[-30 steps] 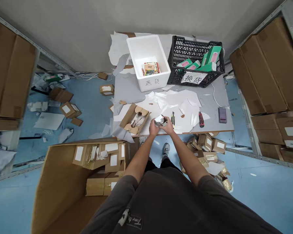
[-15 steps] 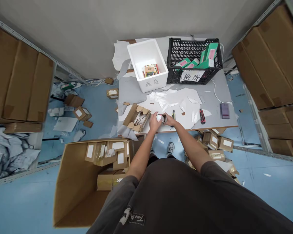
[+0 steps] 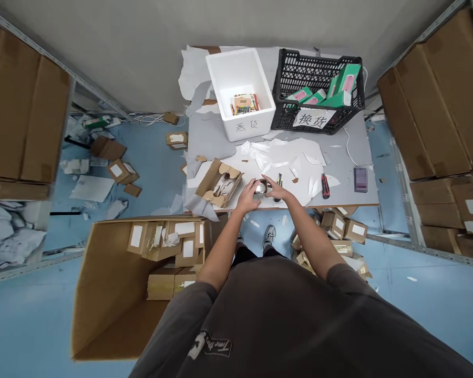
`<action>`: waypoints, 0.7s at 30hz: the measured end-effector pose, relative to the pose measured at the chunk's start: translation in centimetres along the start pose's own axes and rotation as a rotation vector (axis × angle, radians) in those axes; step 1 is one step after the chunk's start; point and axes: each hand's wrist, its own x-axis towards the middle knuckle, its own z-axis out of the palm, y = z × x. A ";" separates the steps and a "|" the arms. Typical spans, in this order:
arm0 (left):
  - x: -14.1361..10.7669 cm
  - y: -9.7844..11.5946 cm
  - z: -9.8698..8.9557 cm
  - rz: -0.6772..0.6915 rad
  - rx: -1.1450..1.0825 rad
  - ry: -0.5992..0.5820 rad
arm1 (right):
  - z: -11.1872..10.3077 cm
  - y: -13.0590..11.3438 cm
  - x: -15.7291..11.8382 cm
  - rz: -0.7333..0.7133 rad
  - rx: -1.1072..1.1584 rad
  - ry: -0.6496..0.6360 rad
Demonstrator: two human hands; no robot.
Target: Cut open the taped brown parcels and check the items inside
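Observation:
At the table's near edge both my hands close around a small, shiny silver round-topped object (image 3: 260, 188) with a dark side. Its exact kind is too small to make out. My left hand (image 3: 248, 199) curls round its left side, and the fingers of my right hand (image 3: 278, 190) press on its right side. Under and beside my right hand lies a black-and-yellow utility knife (image 3: 279, 181). Left of my hands sits an open cardboard box (image 3: 208, 179) with crumpled paper inside.
A white foam bin (image 3: 247, 129) and a black crate (image 3: 286, 121) of green boxes stand at the back. A red-and-black knife (image 3: 325, 186), a phone-like rectangle (image 3: 361, 179) and paper scraps lie rightward. A large carton (image 3: 98, 294) stands at lower left.
My hands have spread slightly round the object, and its shiny rounded top now shows where something white was before. The view has shifted a little.

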 end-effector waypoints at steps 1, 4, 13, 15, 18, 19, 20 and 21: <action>0.1 0.0 0.1 -0.008 -0.013 0.021 | 0.0 -0.5 -0.3 0.028 0.036 0.028; 0.7 -0.5 0.6 -0.052 -0.058 0.093 | 0.4 -1.9 -0.2 0.075 0.012 0.145; 0.6 -1.6 1.1 -0.130 -0.163 0.097 | 0.1 -4.9 0.2 0.235 0.064 0.132; 0.6 -1.5 1.0 -0.126 -0.193 0.098 | -0.2 -4.6 -1.1 0.256 0.180 0.131; 0.8 -1.6 1.0 -0.132 -0.222 0.114 | 0.6 -3.4 -2.4 0.218 0.199 0.202; 0.9 -1.6 1.1 -0.138 -0.225 0.116 | 1.0 -2.8 -2.5 0.211 0.185 0.242; 0.9 -1.7 1.1 -0.141 -0.226 0.116 | 1.4 -2.4 -2.4 0.202 0.173 0.276; 1.0 -1.7 1.1 -0.142 -0.227 0.115 | 1.7 -2.1 -2.1 0.184 0.169 0.303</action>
